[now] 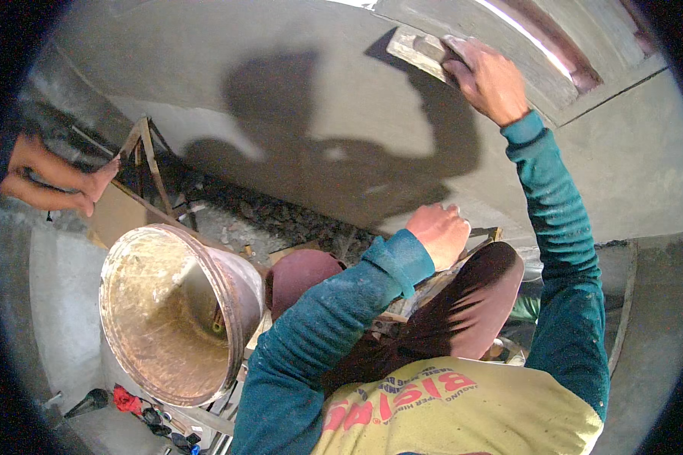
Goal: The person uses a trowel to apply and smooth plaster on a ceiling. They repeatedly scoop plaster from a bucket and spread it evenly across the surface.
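Observation:
High on the grey wall [357,114], my right hand [493,80] is closed round a pale, plaster-smeared plastering float [419,53]. The float lies at or very near the wall, below a slotted opening. My left hand [439,233] is a closed fist just above my bent knee, away from the wall; its fingertips are turned from view, so whatever it may hold is hidden. To the left of my left arm stands a large, stained white bucket [243,288], tilted in view, with a small stick-like thing [218,322] inside.
Another person's bare legs [61,178] stand on a board [125,212] at the left, beside a wooden trestle [150,163]. Dark rubble [269,216] lies along the foot of the wall. A red cloth [127,400] and assorted small items lie low at the left. Framed slots [561,57] cut the wall at upper right.

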A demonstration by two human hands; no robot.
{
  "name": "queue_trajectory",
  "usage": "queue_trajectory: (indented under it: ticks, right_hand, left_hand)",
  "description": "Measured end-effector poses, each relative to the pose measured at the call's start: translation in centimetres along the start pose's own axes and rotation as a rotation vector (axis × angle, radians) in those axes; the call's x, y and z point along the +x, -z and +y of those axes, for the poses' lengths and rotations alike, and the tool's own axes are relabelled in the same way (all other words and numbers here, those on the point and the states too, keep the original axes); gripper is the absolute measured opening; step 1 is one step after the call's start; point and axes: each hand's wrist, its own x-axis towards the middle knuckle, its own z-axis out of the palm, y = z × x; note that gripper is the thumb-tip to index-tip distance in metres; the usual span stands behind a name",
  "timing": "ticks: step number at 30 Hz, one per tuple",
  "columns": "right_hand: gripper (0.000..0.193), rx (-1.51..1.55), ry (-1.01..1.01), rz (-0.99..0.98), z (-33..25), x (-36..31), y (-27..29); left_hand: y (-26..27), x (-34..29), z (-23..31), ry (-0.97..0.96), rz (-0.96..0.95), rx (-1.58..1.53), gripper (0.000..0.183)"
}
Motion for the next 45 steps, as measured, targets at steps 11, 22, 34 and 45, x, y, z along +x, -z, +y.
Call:
queue_trajectory:
  ticks: [11, 22, 34, 45]
  right_hand:
    - [0.039, -0.042, -0.001, 0.048, -1.4, 2.7, -1.4]
    - [0.036, -0.069, -0.070, -0.015, -0.1, 0.4, -0.3]
    - [0.040, -0.086, -0.116, -0.040, 4.4, -5.8, 0.7]
    - [0.039, -0.058, -0.071, -0.026, 0.6, -0.2, -0.1]
  left_hand:
    - [0.5, 0.0, 0.0, -0.009, 0.007, 0.007, 0.018]
    - [1.1, -0.2, 0.4, -0.001, -0.018, 0.019, 0.019]
    - [0.3, 0.8, 0.5, -0.012, -0.066, 0.047, 0.029]
    - [1.0, 0.1, 0.5, 0.010, -0.045, 0.065, 0.023]
